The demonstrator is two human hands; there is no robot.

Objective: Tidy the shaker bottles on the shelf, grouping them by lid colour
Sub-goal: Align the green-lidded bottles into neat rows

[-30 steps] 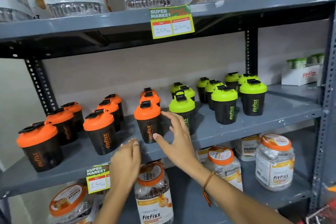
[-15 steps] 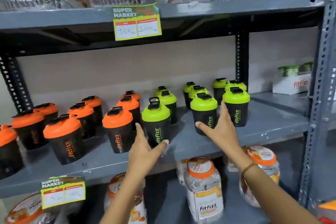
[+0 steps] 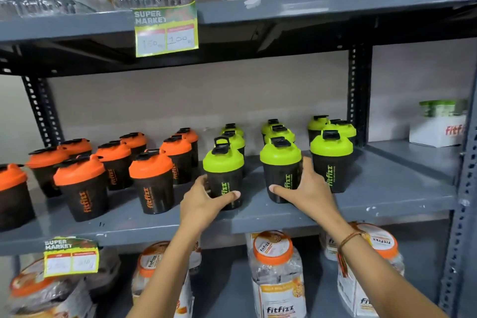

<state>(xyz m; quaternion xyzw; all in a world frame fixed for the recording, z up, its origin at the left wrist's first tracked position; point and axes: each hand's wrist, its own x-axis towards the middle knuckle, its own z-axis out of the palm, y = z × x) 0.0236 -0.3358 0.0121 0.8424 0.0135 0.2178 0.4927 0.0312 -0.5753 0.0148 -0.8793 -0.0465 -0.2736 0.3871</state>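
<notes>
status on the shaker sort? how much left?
Mostly done: orange-lid shakers fill the left of the shelf, green-lid ones the right, no colours mixed. In hand: left hand wraps the front-left green shaker, right hand the front-middle green shaker. Left: probably only straightening the green rows; their spacing looks uneven.

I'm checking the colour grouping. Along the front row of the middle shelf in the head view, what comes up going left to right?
Three orange-lidded shakers → →, then green-lidded shaker with the left hand on it, green-lidded shaker with the right hand on it, a third green one.
</notes>
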